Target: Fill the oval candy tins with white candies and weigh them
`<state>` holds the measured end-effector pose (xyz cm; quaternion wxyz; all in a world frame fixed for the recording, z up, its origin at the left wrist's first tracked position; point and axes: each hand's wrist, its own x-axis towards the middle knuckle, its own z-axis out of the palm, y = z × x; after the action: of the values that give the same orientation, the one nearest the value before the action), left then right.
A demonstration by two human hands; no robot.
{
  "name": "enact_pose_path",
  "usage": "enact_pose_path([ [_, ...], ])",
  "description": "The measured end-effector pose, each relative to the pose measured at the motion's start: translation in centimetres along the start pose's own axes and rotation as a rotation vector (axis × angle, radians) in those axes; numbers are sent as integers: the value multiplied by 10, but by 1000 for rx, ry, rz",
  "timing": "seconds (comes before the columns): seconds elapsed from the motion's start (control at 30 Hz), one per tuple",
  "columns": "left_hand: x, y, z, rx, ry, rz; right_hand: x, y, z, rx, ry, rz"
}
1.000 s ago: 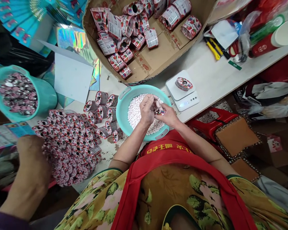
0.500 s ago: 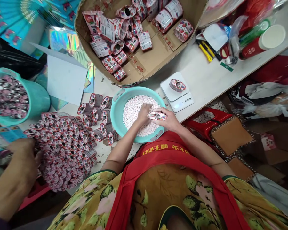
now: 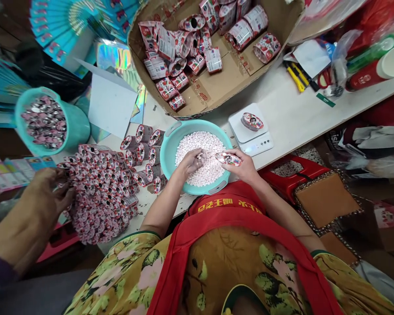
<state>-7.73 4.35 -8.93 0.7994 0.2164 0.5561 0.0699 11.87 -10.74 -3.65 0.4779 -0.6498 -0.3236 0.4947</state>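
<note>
L hand (image 3: 191,162) in the teal bowl (image 3: 170,173), fingers loosely curled at the white pellets (image 3: 200,177); can't tell if any gripped. R hand (image 3: 244,165) grasping printed pack (image 3: 228,159), oval end facing up, over R side of bowl. White scale (image 3: 248,124) just beside bowl, to R, w/ another pack (image 3: 252,121) on it. Short rows of upright packs (image 3: 142,152) near bowl's L side, then big massed pile (image 3: 100,188); co-worker's hand (image 3: 51,194) at its L edge. Farther L, teal bucket (image 3: 77,131) of pink & silvery pcs. Beyond bowl, cardboard box (image 3: 216,89) w/ loose packs, some on side. Cutters (image 3: 297,78) & red cup (image 3: 364,78) at far R of table (image 3: 282,105).
</note>
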Motion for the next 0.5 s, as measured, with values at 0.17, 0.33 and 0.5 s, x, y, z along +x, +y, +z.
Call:
enact_pose_path([
  [0.17,-4,13,17,129,13,189,-2,-4,-6,20,-44,-105],
  [0.33,-2,21,25,144,64,218,7,-2,0,16,-19,-230],
  [0.5,-8,34,44,264,-49,302,8,-1,-3,37,49,-244],
])
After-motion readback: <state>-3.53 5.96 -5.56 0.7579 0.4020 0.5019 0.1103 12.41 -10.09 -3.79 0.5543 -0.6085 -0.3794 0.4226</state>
